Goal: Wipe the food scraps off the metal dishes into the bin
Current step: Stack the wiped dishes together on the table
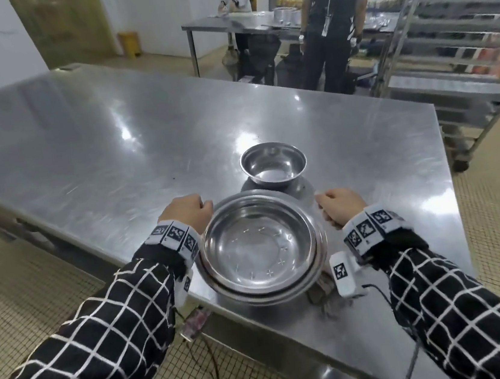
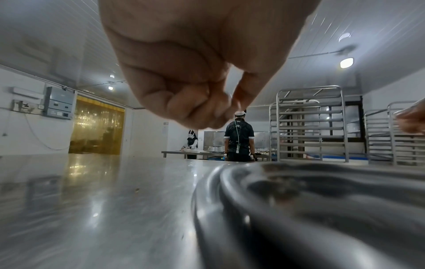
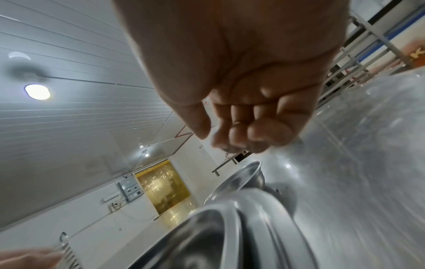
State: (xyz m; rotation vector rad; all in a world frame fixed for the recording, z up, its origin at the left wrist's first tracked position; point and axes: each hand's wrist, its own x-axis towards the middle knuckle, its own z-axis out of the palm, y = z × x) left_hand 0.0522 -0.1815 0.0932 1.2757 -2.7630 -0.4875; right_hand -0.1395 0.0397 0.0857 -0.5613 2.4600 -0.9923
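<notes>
A stack of large metal bowls (image 1: 262, 247) (image 2: 322, 209) (image 3: 230, 227) sits near the front edge of the steel table (image 1: 110, 137); the top bowl looks bare and shiny inside. Behind it a small metal bowl (image 1: 273, 163) (image 3: 241, 178) stands on a flat metal dish (image 1: 300, 188). My left hand (image 1: 187, 214) (image 2: 195, 109) hovers just left of the stack's rim, fingers curled into a fist, holding nothing. My right hand (image 1: 339, 206) (image 3: 236, 134) hovers just right of the rim, fingers curled, thumb apart, also holding nothing. Neither hand touches the bowls.
Brownish bits (image 1: 321, 290) lie on the table by the stack's near right side. Two people (image 1: 335, 21) stand at a far steel table. A tall tray rack (image 1: 458, 22) stands at the right. Cables hang below the table's front edge.
</notes>
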